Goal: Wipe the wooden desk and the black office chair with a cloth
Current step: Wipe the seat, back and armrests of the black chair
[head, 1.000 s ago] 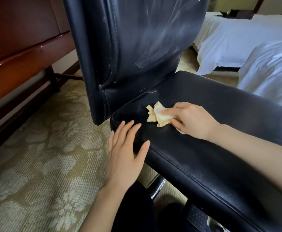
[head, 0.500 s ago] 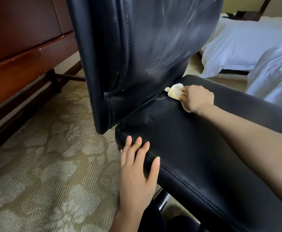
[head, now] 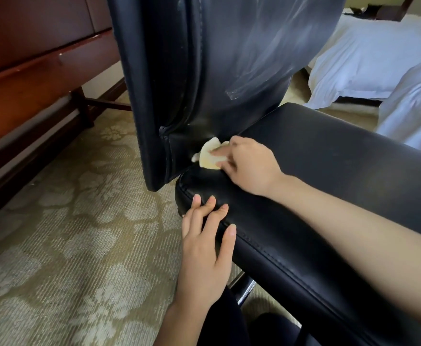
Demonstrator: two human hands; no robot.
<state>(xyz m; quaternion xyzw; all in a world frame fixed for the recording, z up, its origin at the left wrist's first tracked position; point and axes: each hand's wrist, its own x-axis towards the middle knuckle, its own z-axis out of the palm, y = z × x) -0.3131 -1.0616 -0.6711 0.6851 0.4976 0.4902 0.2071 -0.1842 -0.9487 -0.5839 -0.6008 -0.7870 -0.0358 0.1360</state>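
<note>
Right hand (head: 250, 168) has slid back toward left hand (head: 205, 248), pinching cloth (head: 210, 157) just beyond it; left lies spread on chair (head: 334, 171). Crease (head: 254, 124) may snag cloth.

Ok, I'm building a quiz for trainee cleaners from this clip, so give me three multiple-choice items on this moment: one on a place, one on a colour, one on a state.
1. Where is the cloth?
A. in the crease where the seat meets the backrest
B. hanging off the seat's front edge
C. draped over the backrest's top

2. What colour is the cloth?
A. blue
B. pale yellow
C. red

3. How is the left hand?
A. clenched in a fist
B. holding the cloth
C. flat, fingers straight, on the seat's near edge

Answers: 1 A, the right hand holds it against the foot of the backrest; 2 B, it shows pale yellow against the black leather; 3 C, its straight fingers lie across the seat's stitched edge and hold nothing.
</note>
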